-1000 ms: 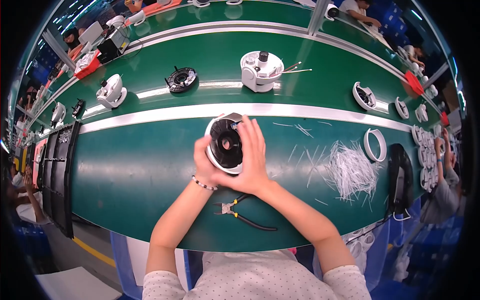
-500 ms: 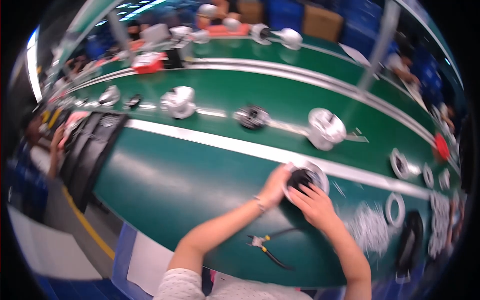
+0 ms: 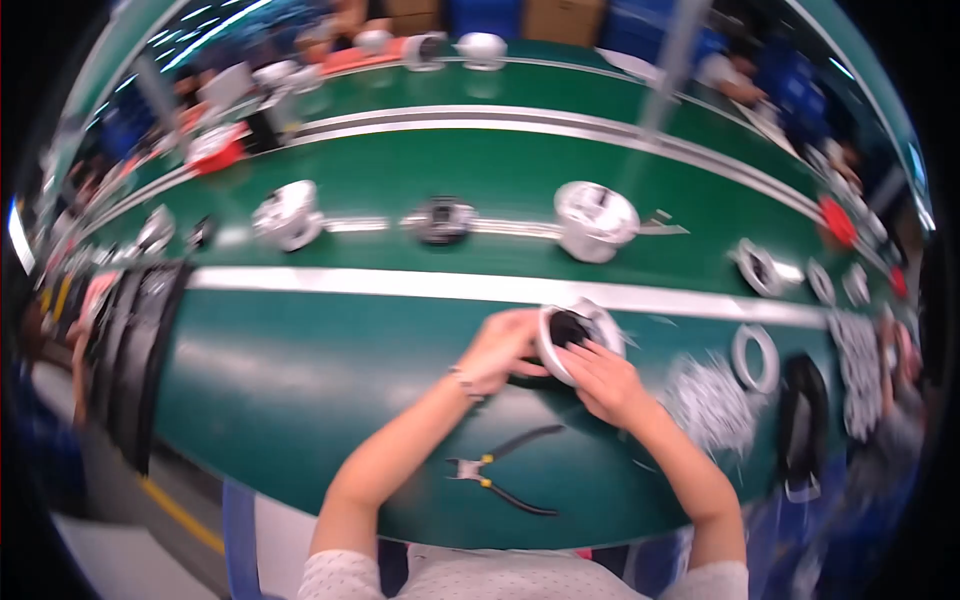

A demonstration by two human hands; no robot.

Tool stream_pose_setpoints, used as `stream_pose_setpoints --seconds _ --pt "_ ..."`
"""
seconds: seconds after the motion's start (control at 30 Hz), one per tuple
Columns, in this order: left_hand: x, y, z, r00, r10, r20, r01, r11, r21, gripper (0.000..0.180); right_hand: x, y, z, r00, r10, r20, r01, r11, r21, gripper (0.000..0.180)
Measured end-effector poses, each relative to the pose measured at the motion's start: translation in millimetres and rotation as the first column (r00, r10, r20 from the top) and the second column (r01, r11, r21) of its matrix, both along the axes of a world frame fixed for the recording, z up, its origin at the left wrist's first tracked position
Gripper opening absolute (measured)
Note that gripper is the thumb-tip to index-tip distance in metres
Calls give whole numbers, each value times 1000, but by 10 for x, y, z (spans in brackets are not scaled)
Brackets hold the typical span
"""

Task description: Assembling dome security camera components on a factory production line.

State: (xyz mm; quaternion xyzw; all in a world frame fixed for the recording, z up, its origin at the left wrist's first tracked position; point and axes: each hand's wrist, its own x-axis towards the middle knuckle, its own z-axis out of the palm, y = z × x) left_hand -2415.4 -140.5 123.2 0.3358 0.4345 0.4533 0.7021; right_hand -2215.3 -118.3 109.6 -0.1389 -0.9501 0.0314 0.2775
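Observation:
A white round housing [image 3: 610, 335] with a black part [image 3: 568, 330] inside its ring is between my hands, just above the table. It is tilted, its open face turned to the left. My left hand [image 3: 507, 350] grips the rim from the left side, its fingers partly hidden behind it. From the right, my right hand [image 3: 603, 383] closes on the near side, with fingertips at the black part. Diagonal cutting pliers [image 3: 490, 468] with black and yellow handles lie spread on the green table nearer to me.
Right of my hands are a pile of white cable ties [image 3: 712, 403], a white ring [image 3: 755, 358] and a black bundle [image 3: 802, 420]. Beyond a white strip [image 3: 400, 288], a green belt [image 3: 380, 160] carries white housings [image 3: 597, 220] and a dark round part [image 3: 442, 220]. Black trays [image 3: 140, 350] stand left.
The housing has tipped from facing up towards me to facing left. My left hand has shifted lower around its rim. The whole view has turned to the right.

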Motion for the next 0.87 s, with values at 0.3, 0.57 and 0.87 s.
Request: stream_pose_setpoints --seconds 0.3,0.57,0.87 --pt "-123 -108 -526 959 199 -203 -160 968 191 41 881 957 232 777 -607 169 599 794 100 58" --pt "-158 -205 -677 914 233 -332 -76 903 424 27 1127 1614 -241 624 -703 341 666 707 239 61" --pt "-559 -254 -599 963 189 -194 -117 936 333 27 -237 -159 454 911 -389 136 404 907 -116 34"
